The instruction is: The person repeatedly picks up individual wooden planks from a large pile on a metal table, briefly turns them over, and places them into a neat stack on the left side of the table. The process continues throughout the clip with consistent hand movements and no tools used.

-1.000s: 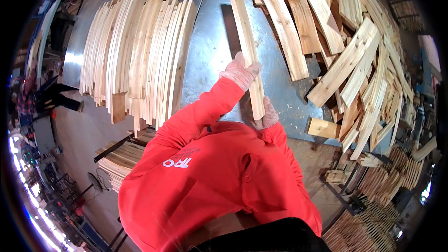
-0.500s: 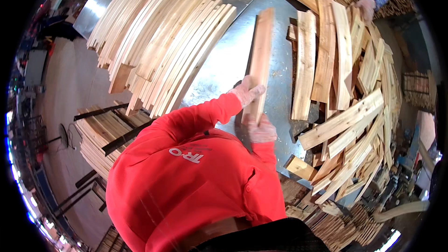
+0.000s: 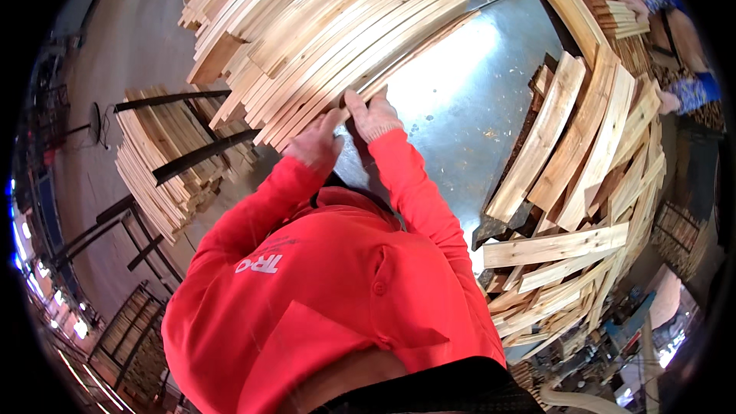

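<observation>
A long row of pale wooden boards [image 3: 330,46] stands on edge, packed side by side, on the metal table [image 3: 460,100]. At the right end of this row, a wooden board [image 3: 420,54] is on edge alongside the others, partly hidden by my fingers. My right hand [image 3: 373,115] grips its near end between thumb and fingers. Just to the left, my left hand [image 3: 316,142] is closed at the same near end, against the ends of neighbouring boards. How its fingers wrap the wood is partly hidden.
A loose heap of boards [image 3: 567,245] covers the table's right side. Below left, more boards [image 3: 161,169] rest by black metal bars [image 3: 203,155]. At far right, another person's blue patterned sleeves [image 3: 694,93] and hands show beside stacked wood. A stand [image 3: 96,124] is on the left.
The board has moved left from the middle of the table to the right end of the row, with both my hands on it. The view has turned toward the row.
</observation>
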{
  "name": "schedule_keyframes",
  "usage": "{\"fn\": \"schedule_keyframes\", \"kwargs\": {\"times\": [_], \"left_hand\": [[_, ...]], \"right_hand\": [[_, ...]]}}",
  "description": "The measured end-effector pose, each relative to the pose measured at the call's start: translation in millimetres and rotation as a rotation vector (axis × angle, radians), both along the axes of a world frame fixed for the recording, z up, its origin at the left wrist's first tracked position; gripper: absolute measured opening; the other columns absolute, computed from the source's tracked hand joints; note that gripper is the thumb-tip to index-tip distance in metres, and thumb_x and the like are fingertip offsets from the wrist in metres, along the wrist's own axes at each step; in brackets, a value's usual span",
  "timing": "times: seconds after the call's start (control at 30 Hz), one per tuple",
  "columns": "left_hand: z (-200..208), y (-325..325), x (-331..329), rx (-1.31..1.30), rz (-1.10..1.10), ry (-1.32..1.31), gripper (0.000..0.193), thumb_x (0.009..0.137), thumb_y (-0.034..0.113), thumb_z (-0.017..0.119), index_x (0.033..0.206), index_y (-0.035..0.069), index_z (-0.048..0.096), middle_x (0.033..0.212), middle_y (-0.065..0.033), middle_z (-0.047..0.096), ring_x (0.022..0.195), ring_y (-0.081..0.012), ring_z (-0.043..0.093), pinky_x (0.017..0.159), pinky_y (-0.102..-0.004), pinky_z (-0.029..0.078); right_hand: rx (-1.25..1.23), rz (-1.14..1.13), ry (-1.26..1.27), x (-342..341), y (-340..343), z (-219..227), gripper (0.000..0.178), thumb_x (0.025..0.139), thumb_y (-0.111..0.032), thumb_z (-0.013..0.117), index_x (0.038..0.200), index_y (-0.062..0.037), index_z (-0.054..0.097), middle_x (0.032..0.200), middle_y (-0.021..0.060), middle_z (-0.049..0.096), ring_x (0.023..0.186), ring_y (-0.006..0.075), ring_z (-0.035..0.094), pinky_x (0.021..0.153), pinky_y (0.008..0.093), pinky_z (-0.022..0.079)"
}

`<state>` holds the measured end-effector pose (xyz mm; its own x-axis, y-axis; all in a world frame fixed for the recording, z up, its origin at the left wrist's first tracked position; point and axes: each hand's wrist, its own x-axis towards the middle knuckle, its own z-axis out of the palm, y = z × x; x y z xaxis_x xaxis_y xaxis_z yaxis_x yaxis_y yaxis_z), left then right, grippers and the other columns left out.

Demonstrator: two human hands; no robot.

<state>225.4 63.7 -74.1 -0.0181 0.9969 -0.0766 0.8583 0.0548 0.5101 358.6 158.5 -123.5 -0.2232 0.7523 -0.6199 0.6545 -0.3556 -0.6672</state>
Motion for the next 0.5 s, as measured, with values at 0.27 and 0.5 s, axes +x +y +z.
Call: {"fn": "schedule_keyframes", "kwargs": {"times": [0.27,0.5], "left_hand": [[-35,-88,-90,0.318,0.799,-0.858,0.055,0.088,0.009,0.065,0.137,-0.001,0.043,0.126,-0.0114,0.057,0.109,-0.0157,0.056,0.091,-0.0274,0.047],[-78,-86,-91,-0.395,1.486,-1.392,0.074,0.087,0.064,0.051,0.137,0.011,0.042,0.129,-0.0124,0.053,0.11,-0.0318,0.056,0.079,-0.048,0.052]], "right_hand": [[0.053,0.06,-0.026,-21,10,-17,0.113,0.083,-0.067,0.052,0.145,0.013,0.0,0.116,0.0345,0.058,0.107,0.0447,0.058,0.09,0.0426,0.047],[-0.003,-0.186,0.244,-22,2,-45,0.125,0.076,-0.065,0.066,0.146,0.0083,-0.009,0.12,0.0293,0.058,0.112,0.0385,0.058,0.091,0.0353,0.045]]}}
